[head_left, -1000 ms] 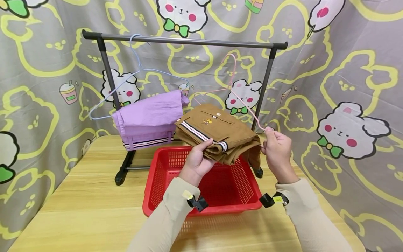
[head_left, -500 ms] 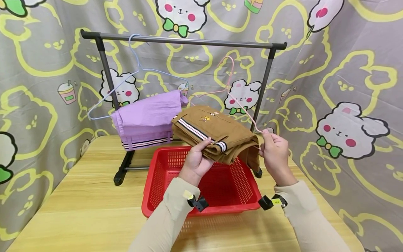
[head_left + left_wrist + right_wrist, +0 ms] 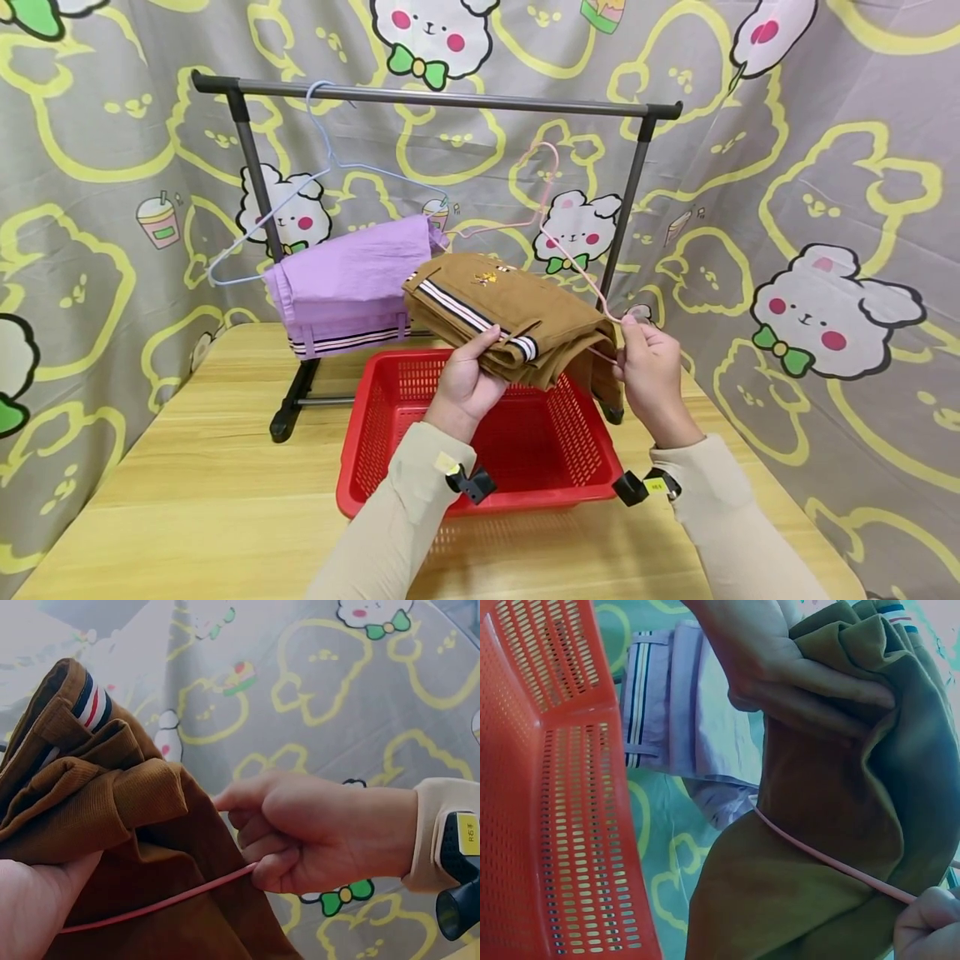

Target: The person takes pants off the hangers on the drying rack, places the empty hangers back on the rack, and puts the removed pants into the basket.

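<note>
My left hand (image 3: 471, 379) grips folded brown trousers (image 3: 517, 304) at the striped waistband, thumb on top and fingers underneath. A pink hanger (image 3: 558, 242) has its hook upright behind them. My right hand (image 3: 651, 367) pinches the hanger's right corner. In the left wrist view, the lower bar (image 3: 172, 898) of the hanger runs across the trousers from my right hand (image 3: 300, 832) towards my left. In the right wrist view, the fingers (image 3: 832, 682) of my left hand lie under the folds, and the bar (image 3: 832, 862) crosses the hanging part of the cloth.
A black rack (image 3: 450, 98) stands behind, with a blue hanger (image 3: 322, 142) on its rail carrying folded lilac trousers (image 3: 352, 271). Below my hands, a red perforated basket (image 3: 480, 500) sits on the wooden table (image 3: 187, 500). A patterned curtain (image 3: 825, 208) encloses the back and sides.
My right hand has drawn the pink hanger slightly down and left, so its hook sits lower. The brown trousers have shifted a little left and tilted, still in my left hand's grip.
</note>
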`<state>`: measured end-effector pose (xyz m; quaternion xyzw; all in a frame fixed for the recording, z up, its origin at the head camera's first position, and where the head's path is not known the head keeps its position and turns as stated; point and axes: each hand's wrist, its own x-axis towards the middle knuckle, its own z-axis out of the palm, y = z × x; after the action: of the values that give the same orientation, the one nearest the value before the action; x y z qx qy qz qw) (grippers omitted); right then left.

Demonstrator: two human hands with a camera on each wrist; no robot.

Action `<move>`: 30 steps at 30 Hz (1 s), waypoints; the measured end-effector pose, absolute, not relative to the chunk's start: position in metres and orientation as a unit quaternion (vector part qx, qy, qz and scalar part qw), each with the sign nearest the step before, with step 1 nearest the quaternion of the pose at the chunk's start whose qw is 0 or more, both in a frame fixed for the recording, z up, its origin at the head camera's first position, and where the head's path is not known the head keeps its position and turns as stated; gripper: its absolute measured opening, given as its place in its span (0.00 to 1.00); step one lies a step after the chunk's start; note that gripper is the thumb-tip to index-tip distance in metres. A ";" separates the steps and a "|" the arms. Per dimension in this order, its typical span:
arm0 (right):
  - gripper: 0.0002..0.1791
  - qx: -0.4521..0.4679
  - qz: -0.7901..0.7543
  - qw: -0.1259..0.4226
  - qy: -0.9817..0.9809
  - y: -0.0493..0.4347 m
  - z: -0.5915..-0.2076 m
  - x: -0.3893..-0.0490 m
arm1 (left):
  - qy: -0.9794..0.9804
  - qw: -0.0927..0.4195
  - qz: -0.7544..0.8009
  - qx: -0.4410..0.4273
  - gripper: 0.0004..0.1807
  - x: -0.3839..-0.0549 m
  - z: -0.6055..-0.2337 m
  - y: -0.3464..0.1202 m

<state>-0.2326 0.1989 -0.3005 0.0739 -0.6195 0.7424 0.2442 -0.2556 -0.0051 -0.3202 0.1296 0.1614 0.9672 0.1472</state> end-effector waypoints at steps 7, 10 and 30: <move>0.26 0.055 0.721 0.242 -0.647 0.199 -0.306 -0.233 | 0.163 0.140 0.968 0.133 0.09 -0.253 -0.320 -0.008; 0.26 0.047 0.706 0.239 -0.665 0.198 -0.308 -0.233 | 0.165 0.132 0.968 0.134 0.11 -0.252 -0.321 -0.009; 0.27 0.004 0.648 0.250 -0.719 0.203 -0.312 -0.233 | 0.152 0.121 0.966 0.169 0.10 -0.250 -0.320 -0.011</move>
<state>-0.2331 0.2033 -0.3124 0.0040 -0.7195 0.6478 0.2504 -0.2504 -0.0107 -0.3197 0.1691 0.1520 0.9663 0.1206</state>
